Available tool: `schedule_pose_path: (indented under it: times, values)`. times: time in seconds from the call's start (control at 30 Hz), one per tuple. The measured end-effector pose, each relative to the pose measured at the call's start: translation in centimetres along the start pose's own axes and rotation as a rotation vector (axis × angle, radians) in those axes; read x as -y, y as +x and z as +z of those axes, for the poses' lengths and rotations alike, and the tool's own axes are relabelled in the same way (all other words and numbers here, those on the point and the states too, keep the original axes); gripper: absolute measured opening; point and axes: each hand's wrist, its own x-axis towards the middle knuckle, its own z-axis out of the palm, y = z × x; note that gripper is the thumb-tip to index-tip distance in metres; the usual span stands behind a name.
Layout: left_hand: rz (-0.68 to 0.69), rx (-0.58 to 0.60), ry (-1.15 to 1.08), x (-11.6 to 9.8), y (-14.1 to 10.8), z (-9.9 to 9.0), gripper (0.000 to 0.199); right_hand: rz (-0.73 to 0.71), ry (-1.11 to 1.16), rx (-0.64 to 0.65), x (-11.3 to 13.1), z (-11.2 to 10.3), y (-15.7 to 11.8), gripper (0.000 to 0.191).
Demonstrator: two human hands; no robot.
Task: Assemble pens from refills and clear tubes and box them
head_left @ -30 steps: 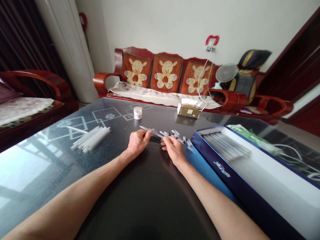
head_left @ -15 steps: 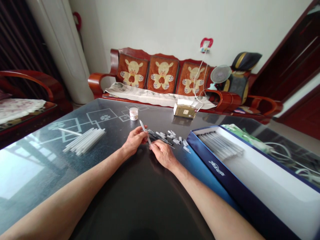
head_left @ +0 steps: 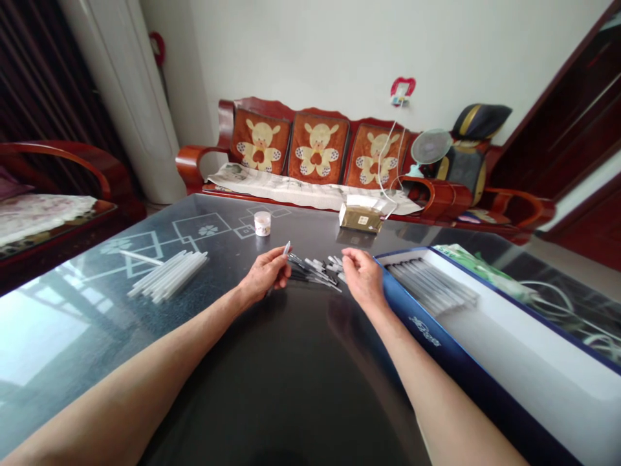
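My left hand (head_left: 266, 275) is closed on a whitish pen barrel (head_left: 286, 248), whose tip points up past the thumb. At the pen caps (head_left: 332, 264), my right hand (head_left: 363, 275) has its fingers pressed together; whatever is between them is hidden. Dark refills (head_left: 315, 272) lie in a loose pile between the two hands. To the left, a bundle of white pen barrels (head_left: 169, 275) rests on the dark table (head_left: 272, 388). Several pens (head_left: 429, 285) lie side by side inside the long blue box (head_left: 422, 330) on the right.
A small white jar (head_left: 262, 223) and a tissue box (head_left: 361, 215) stand toward the table's far side. Behind the blue box lie a green packet (head_left: 478, 268) and white cables (head_left: 553, 298). A wooden sofa (head_left: 201, 158) is beyond the table.
My right hand has left the pen barrel and moved right to the caps. My left hand still holds the barrel, now more upright. The view has shifted slightly.
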Motion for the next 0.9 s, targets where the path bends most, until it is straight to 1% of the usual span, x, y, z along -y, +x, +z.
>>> schedule_pose_path:
  times: [0.07,0.13,0.2,0.27,0.37,0.5,0.63,0.73,0.8,0.83,0.9]
  values:
    - [0.078,0.035,0.162,0.0,0.0,-0.1,0.050,0.029,-0.193,0.056,-1.7,-1.0,0.9,0.024]
    - [0.196,0.030,0.376,0.0,-0.2,-0.2,0.044,0.026,-0.351,0.166,-2.7,-1.5,1.1,0.022]
    - [0.325,0.017,0.610,0.2,-0.3,-0.3,0.036,-0.015,-0.457,0.268,-2.9,-1.5,0.8,0.020]
    - [0.431,0.042,0.798,0.4,-0.6,-0.2,0.034,-0.060,-0.530,0.328,-2.5,-1.3,0.2,0.021]
    - [0.528,0.125,0.941,0.9,-0.9,0.0,0.034,-0.079,-0.607,0.362,-1.7,-1.0,-0.4,0.020]
    - [0.570,0.175,1.025,1.3,-1.1,0.1,0.034,-0.045,-0.635,0.375,-1.2,-0.8,-0.6,0.016]
    - [0.601,0.192,1.057,1.5,-1.1,0.1,0.034,-0.051,-0.623,0.375,-1.2,-0.8,-0.7,0.013]
    - [0.576,0.185,1.076,1.4,-1.2,0.1,0.034,-0.066,-0.570,0.345,-0.9,-0.9,-0.6,0.013]
    - [0.545,0.177,1.091,1.4,-1.3,0.2,0.035,-0.044,-0.423,0.272,-0.5,-0.8,-0.3,0.015]
    - [0.532,0.172,1.098,1.4,-1.3,0.2,0.036,-0.004,-0.298,0.238,-0.2,-0.6,-0.2,0.017]
    - [0.519,0.161,1.105,1.4,-1.3,0.2,0.037,0.154,0.040,0.211,0.6,0.1,-0.2,0.023]
